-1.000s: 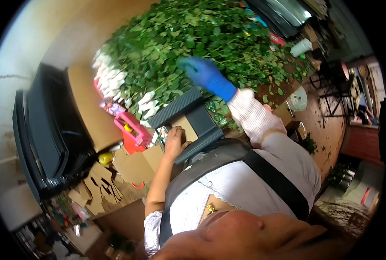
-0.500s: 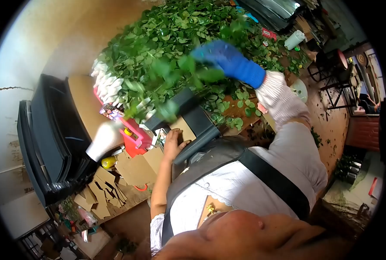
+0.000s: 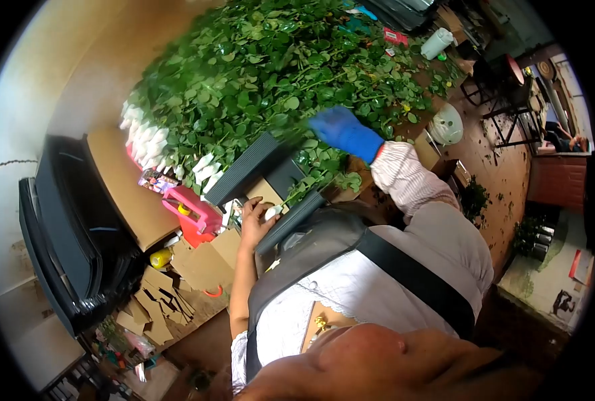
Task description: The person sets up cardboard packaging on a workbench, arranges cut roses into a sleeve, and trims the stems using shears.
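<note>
A black ridged holder (image 3: 247, 169) with a cardboard piece (image 3: 264, 191) in it sits in front of my body. My bare left hand (image 3: 254, 219) rests at the cardboard's near left part, fingers spread flat. Beside its thumb lies a white-covered flower head (image 3: 273, 212), its leafy stem (image 3: 313, 181) running up and right across the holder. My right hand (image 3: 344, 134), in a blue glove, is closed above the holder's right end, by the leaves; what it grips is blurred. Beyond spreads a large heap of green leafy stems (image 3: 244, 87), with white-covered heads (image 3: 152, 146) along its left edge.
Black panels (image 3: 70, 220) and a tall cardboard sheet (image 3: 127, 194) stand at the left. A pink-red basket (image 3: 197, 217), a yellow roll (image 3: 160, 258) and cut cardboard (image 3: 207, 267) lie nearby. A white cup (image 3: 436, 43), a clear tub (image 3: 446, 125) and a stool (image 3: 511, 70) are rightward.
The white-covered head, blurred in the air at the left before, now lies in the holder by my left thumb. My gloved right hand has come down and a little nearer.
</note>
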Tool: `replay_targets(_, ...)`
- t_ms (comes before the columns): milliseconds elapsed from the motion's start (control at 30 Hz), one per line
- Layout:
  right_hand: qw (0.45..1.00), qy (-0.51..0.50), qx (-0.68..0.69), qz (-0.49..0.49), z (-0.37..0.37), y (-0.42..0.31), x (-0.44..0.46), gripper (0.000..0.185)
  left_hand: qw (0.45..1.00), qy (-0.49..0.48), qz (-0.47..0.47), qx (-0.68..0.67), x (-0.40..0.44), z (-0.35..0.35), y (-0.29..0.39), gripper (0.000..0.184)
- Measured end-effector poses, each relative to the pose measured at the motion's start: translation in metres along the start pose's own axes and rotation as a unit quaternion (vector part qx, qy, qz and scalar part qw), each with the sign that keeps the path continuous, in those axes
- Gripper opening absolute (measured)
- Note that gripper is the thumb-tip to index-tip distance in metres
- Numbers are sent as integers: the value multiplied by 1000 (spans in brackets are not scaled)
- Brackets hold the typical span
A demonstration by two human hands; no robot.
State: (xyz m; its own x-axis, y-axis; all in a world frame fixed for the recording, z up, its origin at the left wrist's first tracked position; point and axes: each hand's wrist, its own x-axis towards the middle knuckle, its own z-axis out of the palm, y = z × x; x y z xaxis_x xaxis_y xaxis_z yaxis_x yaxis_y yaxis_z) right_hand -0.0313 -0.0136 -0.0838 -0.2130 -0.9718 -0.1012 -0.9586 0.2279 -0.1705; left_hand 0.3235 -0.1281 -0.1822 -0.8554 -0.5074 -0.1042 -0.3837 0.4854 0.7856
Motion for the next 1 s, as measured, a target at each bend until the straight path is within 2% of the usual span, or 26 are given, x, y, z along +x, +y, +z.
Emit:
replay_targets(67,998,55,-15,-26,10,-3,37,37,1000,-14,7,14,1,-5,6,28)
replay_targets(167,967,-31,-252,-33,62,7,78,25,1000,-22,7,18,2,-3,-1,26)
replay_targets(200,967,-104,-231,7,68,6,92,26,1000,-21,6,11,1,-3,0,26)
replay_targets(233,974,-95,-203,15,71,11,103,26,1000,-16,5,4,1,-3,-1,25)
replay_targets(300,985,-86,-146,24,28,3,110,27,1000,-10,1,3,-1,-3,2,27)
replay_targets(333,994,-33,-98,37,-1,0,108,30,1000,-6,2,-6,0,-1,2,27)
replay_targets(367,948,280,-100,-112,-11,11,88,31,1000,-2,1,-14,-1,-1,2,28)
replay_targets(500,992,71,-96,-43,-19,42,96,33,1000,-13,-10,-24,-1,-2,2,26)
replay_targets(533,996,75,-45,16,-26,47,92,37,1000,-19,2,-12,-1,-2,-4,27)
replay_targets(567,956,287,4,-57,-36,54,81,42,999,-19,24,10,0,-5,-1,28)
replay_targets(600,940,338,-17,-35,-73,42,64,44,999,-17,28,12,5,-2,-4,28)
replay_targets(633,938,343,15,-41,-104,34,46,43,999,-23,23,15,0,-1,-9,29)
replay_targets(700,940,306,103,-107,-117,34,31,45,1000,-1,12,2,-2,-3,-2,25)
replay_targets(767,926,260,223,-156,-98,25,18,47,997,-8,60,54,-2,-4,-8,45)
replay_targets(800,914,234,278,-180,-80,26,14,48,1000,-14,-8,-3,-1,-6,-3,55)
replay_targets(867,951,80,239,-179,-48,19,-1,47,982,-32,-145,-118,-2,-8,11,77)
replay_targets(900,961,83,179,-193,-17,18,-7,44,982,3,-122,-142,-4,-5,7,85)
replay_targets(967,990,-46,12,-132,26,5,-12,40,977,70,-72,-189,-5,2,-5,102)
replay_targets(1000,987,-112,-69,-88,52,0,-11,37,975,78,-83,-191,-4,0,4,91)
